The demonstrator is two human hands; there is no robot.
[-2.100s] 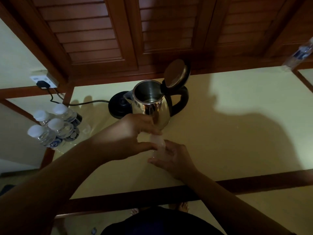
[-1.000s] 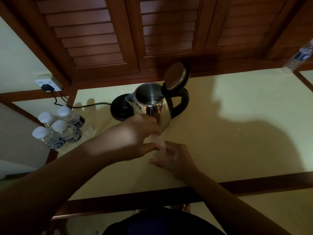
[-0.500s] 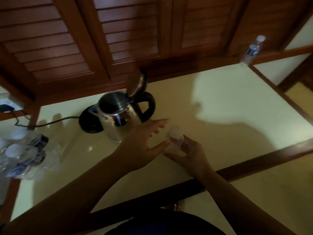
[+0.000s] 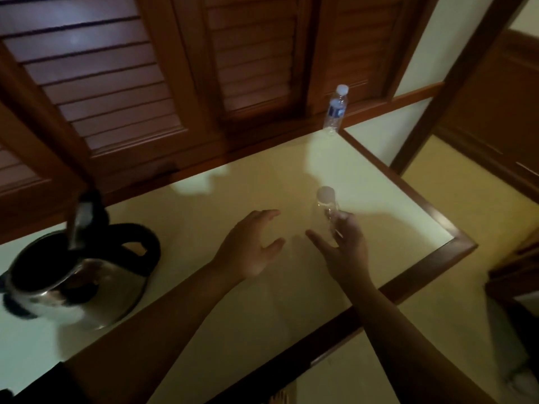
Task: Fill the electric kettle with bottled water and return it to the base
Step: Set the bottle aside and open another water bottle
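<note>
The steel electric kettle (image 4: 87, 281) stands at the left of the cream table (image 4: 204, 205), its lid up and its black handle toward me. My right hand (image 4: 341, 246) grips a small clear capped water bottle (image 4: 325, 209) upright over the table's right part. My left hand (image 4: 253, 246) hovers just left of it, fingers spread, holding nothing. The kettle's base is out of view.
Another clear water bottle (image 4: 335, 110) with a blue label stands at the table's far right corner against the wooden louvred shutters (image 4: 116, 83). A dark wood rim (image 4: 423, 275) edges the table on the near and right sides.
My left hand has let go of the bottle's cap and opened. The right hand has carried the bottle rightward, away from the kettle. The view has swung right; the pack of bottles is out of frame.
</note>
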